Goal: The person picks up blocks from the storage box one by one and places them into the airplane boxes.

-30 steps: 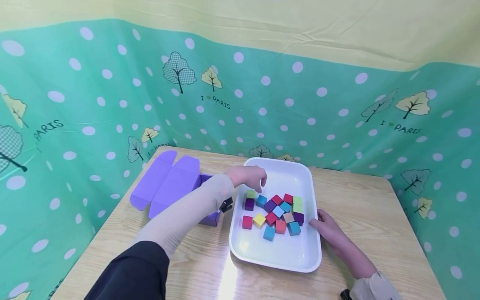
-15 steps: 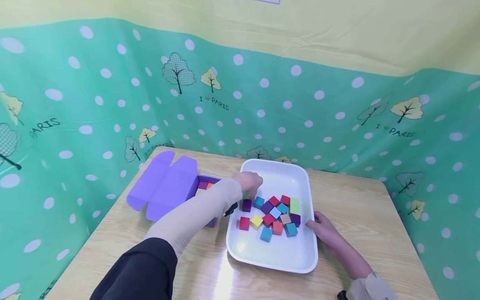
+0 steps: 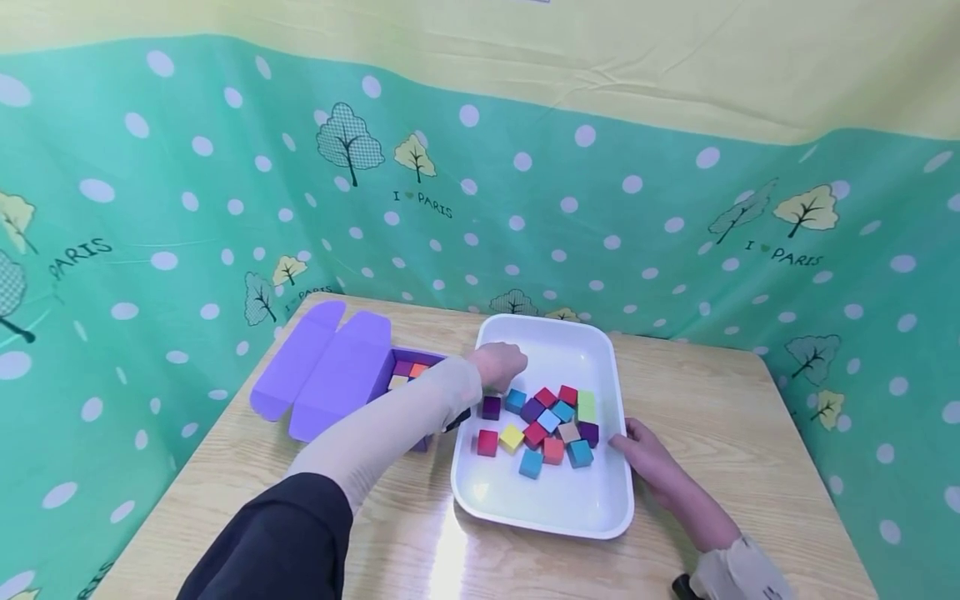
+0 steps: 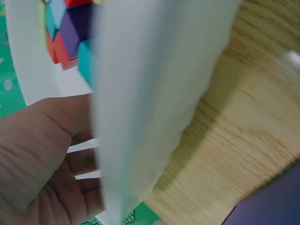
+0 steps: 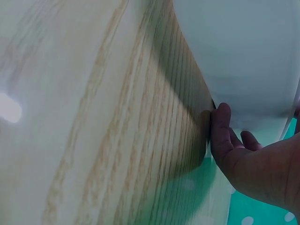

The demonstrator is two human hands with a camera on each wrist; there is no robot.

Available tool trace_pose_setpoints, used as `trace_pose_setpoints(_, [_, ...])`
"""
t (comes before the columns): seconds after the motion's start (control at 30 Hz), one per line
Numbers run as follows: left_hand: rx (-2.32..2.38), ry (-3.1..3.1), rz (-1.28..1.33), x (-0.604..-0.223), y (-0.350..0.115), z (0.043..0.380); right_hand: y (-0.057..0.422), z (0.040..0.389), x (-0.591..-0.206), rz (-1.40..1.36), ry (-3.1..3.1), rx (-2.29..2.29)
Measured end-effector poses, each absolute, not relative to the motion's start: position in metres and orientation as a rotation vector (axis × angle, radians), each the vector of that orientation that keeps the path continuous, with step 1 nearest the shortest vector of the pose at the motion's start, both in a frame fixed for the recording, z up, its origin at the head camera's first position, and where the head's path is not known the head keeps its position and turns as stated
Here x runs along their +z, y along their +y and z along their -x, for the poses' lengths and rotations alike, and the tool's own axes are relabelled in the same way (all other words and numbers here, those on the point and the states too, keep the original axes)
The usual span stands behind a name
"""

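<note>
A white tray (image 3: 540, 512) holds several coloured cubes. My left hand (image 3: 501, 365) reaches down inside its left wall, over the spot of a lime-green cube, which it mostly hides. Just in front sits a dark purple cube (image 3: 491, 407), with a blue cube (image 3: 515, 401) to its right. In the left wrist view the tray wall (image 4: 136, 112) hides the fingertips of that left hand (image 4: 47, 159), so any hold on the cube cannot be seen. At the right side my right hand (image 3: 648, 454) grips the tray rim, thumb over the edge and fingers against the outer wall.
Left of the tray stands an open purple box (image 3: 345, 367), its lid folded back to the left and several cubes inside. My left forearm crosses over part of it. A patterned green curtain (image 3: 450, 208) hangs behind the wooden table (image 3: 720, 400).
My left hand has lowered and moved slightly left onto the lime-green cube, which was in plain sight a second ago. The right hand keeps its hold on the tray.
</note>
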State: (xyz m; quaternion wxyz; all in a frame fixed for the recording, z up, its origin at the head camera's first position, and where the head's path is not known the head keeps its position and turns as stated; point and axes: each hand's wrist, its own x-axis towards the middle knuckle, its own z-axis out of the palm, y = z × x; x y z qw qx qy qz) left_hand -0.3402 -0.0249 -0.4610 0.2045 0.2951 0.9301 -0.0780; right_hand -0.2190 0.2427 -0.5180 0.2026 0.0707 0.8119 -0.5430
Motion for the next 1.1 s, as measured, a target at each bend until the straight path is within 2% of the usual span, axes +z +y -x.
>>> trace_pose_setpoints(0.17, [-0.264, 2.608, -0.889, -0.468, -0.024, 0.344, 0.242, 0.219, -0.518, -0.202, 2.271, -1.509])
trace_pose_setpoints(0.4, [-0.01, 2.572, -0.877, -0.472, -0.024, 0.349, 0.245, 0.218, -0.519, -0.2, 2.275, -1.498])
trace_pose_setpoints(0.73, [0.195, 2.54, -1.11, -0.42, -0.049, 0.333, 0.246, 0.219, -0.517, -0.183, 2.273, -1.501])
trace_pose_setpoints(0.93, [0.294, 2.588, -1.013, -0.39, -0.089, 0.316, 0.246, 0.22, -0.517, -0.176, 2.27, -1.504])
trace_pose_setpoints(1.1, [0.422, 2.543, -0.969, -0.379, -0.128, 0.31, 0.247, 0.221, -0.517, -0.167, 2.265, -1.512])
